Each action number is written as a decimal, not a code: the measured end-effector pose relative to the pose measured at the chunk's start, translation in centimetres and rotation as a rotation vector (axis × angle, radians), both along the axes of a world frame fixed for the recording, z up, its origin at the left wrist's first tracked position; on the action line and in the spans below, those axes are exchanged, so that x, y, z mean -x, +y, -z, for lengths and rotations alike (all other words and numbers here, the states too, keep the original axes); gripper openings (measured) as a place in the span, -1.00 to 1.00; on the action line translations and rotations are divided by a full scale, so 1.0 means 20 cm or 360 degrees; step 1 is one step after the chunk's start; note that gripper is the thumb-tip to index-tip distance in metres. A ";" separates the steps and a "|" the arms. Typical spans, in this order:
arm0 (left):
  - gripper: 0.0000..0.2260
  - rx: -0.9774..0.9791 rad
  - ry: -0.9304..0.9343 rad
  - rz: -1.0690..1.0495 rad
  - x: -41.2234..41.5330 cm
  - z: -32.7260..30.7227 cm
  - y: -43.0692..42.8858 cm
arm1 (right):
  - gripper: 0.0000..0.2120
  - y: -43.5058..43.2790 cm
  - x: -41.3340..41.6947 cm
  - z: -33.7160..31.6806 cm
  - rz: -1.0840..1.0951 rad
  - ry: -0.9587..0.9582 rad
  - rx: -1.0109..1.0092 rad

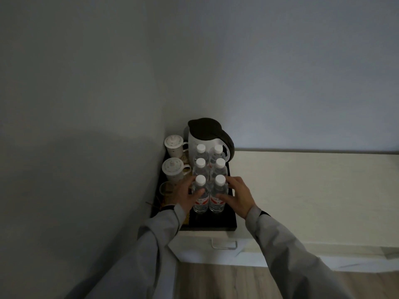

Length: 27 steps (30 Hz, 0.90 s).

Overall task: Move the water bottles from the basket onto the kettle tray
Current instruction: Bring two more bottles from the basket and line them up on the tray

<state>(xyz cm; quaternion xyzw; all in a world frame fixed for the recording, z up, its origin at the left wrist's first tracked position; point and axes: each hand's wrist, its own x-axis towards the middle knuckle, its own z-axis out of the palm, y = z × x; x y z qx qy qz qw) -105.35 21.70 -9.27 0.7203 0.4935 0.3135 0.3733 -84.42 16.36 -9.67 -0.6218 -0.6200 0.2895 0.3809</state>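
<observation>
Six water bottles (209, 175) stand upright in two rows on the black kettle tray (228, 221), in front of the white kettle (205, 137). To finish this step well, I think both hands should press the front pair gently inward and release slowly, so that no bottle tips. The left hand (185, 196) touches the front left bottle (200, 195), the right hand (236, 197) the front right bottle (218, 195); the fingers (232, 180) are spread loosely around them. No basket is visible.

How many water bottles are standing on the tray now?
6, in two columns in front of the kettle: back pair, middle pair, front pair between the left hand and right hand. None seems hidden.
</observation>
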 end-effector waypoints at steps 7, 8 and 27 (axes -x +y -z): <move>-0.61 0.0026 0.0013 -0.0029 0.01 -0.01 0.01 | -0.42 0.01 0.00 0.00 -0.0015 -0.0038 0.0013; -0.61 0.0034 0.0006 -0.0025 0.01 -0.01 0.01 | -0.42 0.01 -0.01 0.00 -0.0021 -0.0048 0.0010; -0.60 0.0142 -0.0030 0.0034 0.02 0.01 0.03 | -0.44 0.00 0.01 0.01 0.0021 -0.0004 -0.0050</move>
